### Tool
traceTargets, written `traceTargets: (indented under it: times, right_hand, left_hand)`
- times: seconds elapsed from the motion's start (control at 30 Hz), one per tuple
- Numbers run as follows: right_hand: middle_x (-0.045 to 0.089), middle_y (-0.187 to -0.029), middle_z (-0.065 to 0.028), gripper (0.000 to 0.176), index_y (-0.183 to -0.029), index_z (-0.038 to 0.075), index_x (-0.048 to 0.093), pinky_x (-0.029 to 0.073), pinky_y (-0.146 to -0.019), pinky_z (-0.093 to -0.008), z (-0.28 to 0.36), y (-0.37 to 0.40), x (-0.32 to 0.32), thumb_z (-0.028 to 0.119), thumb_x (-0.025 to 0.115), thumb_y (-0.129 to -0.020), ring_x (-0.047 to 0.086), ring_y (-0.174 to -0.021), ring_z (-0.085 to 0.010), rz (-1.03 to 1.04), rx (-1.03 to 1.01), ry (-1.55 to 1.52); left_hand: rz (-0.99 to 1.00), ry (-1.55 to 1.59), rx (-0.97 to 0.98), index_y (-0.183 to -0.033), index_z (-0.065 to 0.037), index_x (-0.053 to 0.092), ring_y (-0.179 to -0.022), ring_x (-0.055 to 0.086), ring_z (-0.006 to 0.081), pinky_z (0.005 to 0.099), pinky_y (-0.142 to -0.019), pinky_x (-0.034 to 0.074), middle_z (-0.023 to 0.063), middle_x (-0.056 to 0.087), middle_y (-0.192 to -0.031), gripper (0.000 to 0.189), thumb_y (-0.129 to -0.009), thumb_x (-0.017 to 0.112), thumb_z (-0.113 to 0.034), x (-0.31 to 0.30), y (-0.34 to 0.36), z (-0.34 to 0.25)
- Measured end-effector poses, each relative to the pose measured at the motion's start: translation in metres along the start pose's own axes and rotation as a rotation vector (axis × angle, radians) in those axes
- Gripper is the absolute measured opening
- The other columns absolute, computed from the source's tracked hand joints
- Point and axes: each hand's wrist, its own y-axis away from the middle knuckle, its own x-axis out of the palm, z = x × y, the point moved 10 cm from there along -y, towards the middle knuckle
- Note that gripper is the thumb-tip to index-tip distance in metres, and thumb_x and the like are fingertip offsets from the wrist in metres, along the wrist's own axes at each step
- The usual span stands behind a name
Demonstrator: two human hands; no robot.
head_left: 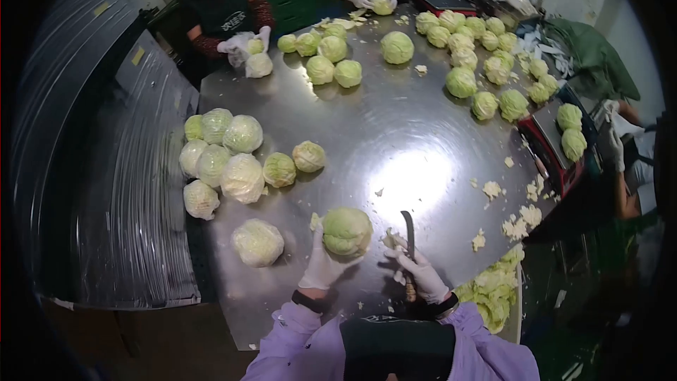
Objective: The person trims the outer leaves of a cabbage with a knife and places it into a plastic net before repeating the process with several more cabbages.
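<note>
My left hand [324, 261], in a white glove, is wrapped round the lower left side of a green cabbage [347, 231] above the metal table [317, 324]. To its right, my gloved right hand [416, 271] is closed on a knife [410, 229], its dark curved blade pointing away from me and its handle low in the palm. A bit of pale leaf shows at the fingertips of that hand. Left of my left hand sits a cabbage wrapped in clear film [257, 243]. Two unwrapped cabbages [309, 156] lie beyond it, beside several wrapped ones [242, 178].
Loose cabbages [462, 82] cover the far right, near a red scale [553, 137] holding two. Leaf scraps [522, 222] lie at the right edge, above a container of leaves [493, 289]. Co-workers stand around the far and right sides. Film-covered stacks [141, 169] stand left.
</note>
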Motion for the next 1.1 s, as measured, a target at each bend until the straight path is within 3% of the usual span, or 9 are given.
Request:
traceTargets:
  times: [0.17, 0.27, 0.33, 0.37, 0.47, 0.57, 0.93, 1.07, 1.1]
  right_hand:
    - [0.062, -0.098, -0.0038, 0.046, -0.137, 0.004, 0.04, 0.049, -0.058, -0.019, -0.02, 0.027, -0.005, 0.024, 0.053, -0.098, 0.059, -0.067, -0.0058, 0.007, 0.074, -0.022]
    - [0.059, -0.089, -0.0007, 0.039, -0.13, 0.003, 0.046, 0.048, -0.055, -0.0194, -0.07, 0.032, -0.035, 0.026, 0.051, -0.098, 0.058, -0.064, -0.0056, -0.019, 0.255, -0.057]
    - [0.059, -0.089, -0.0009, 0.037, -0.126, 0.003, 0.048, 0.047, -0.052, -0.0201, -0.087, 0.036, -0.038, 0.028, 0.051, -0.099, 0.058, -0.064, -0.006, -0.041, 0.281, -0.044]
    - [0.059, -0.088, -0.0007, 0.037, -0.125, 0.003, 0.049, 0.048, -0.053, -0.0195, -0.088, 0.035, -0.044, 0.028, 0.051, -0.098, 0.058, -0.065, -0.0058, -0.071, 0.24, -0.026]
    - [0.063, -0.087, -0.0063, 0.034, -0.123, 0.003, 0.051, 0.051, -0.055, -0.0261, -0.071, 0.04, -0.058, 0.025, 0.053, -0.097, 0.063, -0.066, -0.0149, -0.217, 0.111, 0.183]
    - [0.06, -0.083, -0.0178, 0.024, -0.115, 0.007, 0.052, 0.051, -0.059, -0.0459, 0.007, 0.078, -0.022, 0.017, 0.051, -0.093, 0.061, -0.07, -0.0372, -0.337, -0.661, 1.201]
    - [0.063, -0.083, -0.0194, 0.02, -0.103, 0.006, 0.05, 0.05, -0.062, -0.0501, -0.055, 0.019, -0.073, 0.023, 0.049, -0.092, 0.063, -0.071, -0.0394, -0.31, -0.069, 1.537]
    - [0.065, -0.085, -0.0212, 0.029, -0.116, 0.005, 0.052, 0.05, -0.064, -0.0481, -0.04, 0.013, -0.053, 0.022, 0.05, -0.093, 0.064, -0.071, -0.0385, -0.232, -0.25, 1.341]
    - [0.065, -0.086, -0.0222, 0.034, -0.123, 0.006, 0.051, 0.051, -0.066, -0.0449, -0.045, 0.02, -0.047, 0.023, 0.05, -0.094, 0.064, -0.072, -0.0376, -0.169, -0.02, 1.012]
  left_hand:
    - [0.228, -0.02, -0.433, -0.141, -0.004, 0.034, -0.118, 0.054, 0.0316, 0.0445, -0.095, 0.05, 0.0179, 0.045, -0.136, 0.078, -0.092, 0.038, -0.065, 0.014, 0.046, 0.102]
    - [0.219, -0.625, -0.303, -0.142, -0.001, 0.03, -0.122, 0.051, 0.0289, 0.0414, -0.099, 0.046, 0.0196, 0.043, -0.137, 0.081, -0.089, 0.055, -0.056, -0.032, 0.042, 0.114]
    - [0.279, -1.266, 0.224, -0.142, 0.002, 0.028, -0.126, 0.046, 0.0268, 0.0389, -0.105, 0.04, 0.0202, 0.043, -0.137, 0.09, -0.08, 0.072, -0.046, -0.01, 0.049, 0.084]
    - [0.242, -1.391, 0.255, -0.142, 0.006, 0.027, -0.131, 0.04, 0.0327, 0.0368, -0.106, 0.036, 0.0247, 0.039, -0.139, 0.104, -0.067, 0.083, -0.04, -0.005, 0.051, 0.086]
    - [0.137, -1.528, 0.211, -0.14, 0.003, 0.031, -0.126, 0.045, 0.033, 0.0386, -0.103, 0.039, 0.0259, 0.041, -0.137, 0.1, -0.067, 0.083, -0.04, -0.003, 0.04, 0.089]
    - [0.097, -1.554, 0.174, -0.134, 0.001, 0.039, -0.117, 0.051, 0.0342, 0.038, -0.098, 0.042, 0.0224, 0.05, -0.125, 0.09, -0.069, 0.081, -0.044, 0.011, 0.025, 0.091]
    - [0.229, -1.552, 0.202, -0.129, 0.0, 0.045, -0.112, 0.052, 0.033, 0.0387, -0.097, 0.042, 0.0211, 0.051, -0.118, 0.078, -0.07, 0.081, -0.038, 0.029, 0.024, 0.091]
    - [0.384, -1.212, 0.124, -0.14, 0.002, 0.032, -0.124, 0.045, 0.0292, 0.037, -0.105, 0.037, 0.0209, 0.043, -0.132, 0.095, -0.069, 0.084, -0.032, -0.007, 0.019, 0.084]
    - [0.383, -1.438, 0.295, -0.14, 0.001, 0.034, -0.122, 0.046, 0.03, 0.0411, -0.105, 0.036, 0.0199, 0.043, -0.133, 0.092, -0.068, 0.084, -0.028, -0.017, 0.024, 0.071]
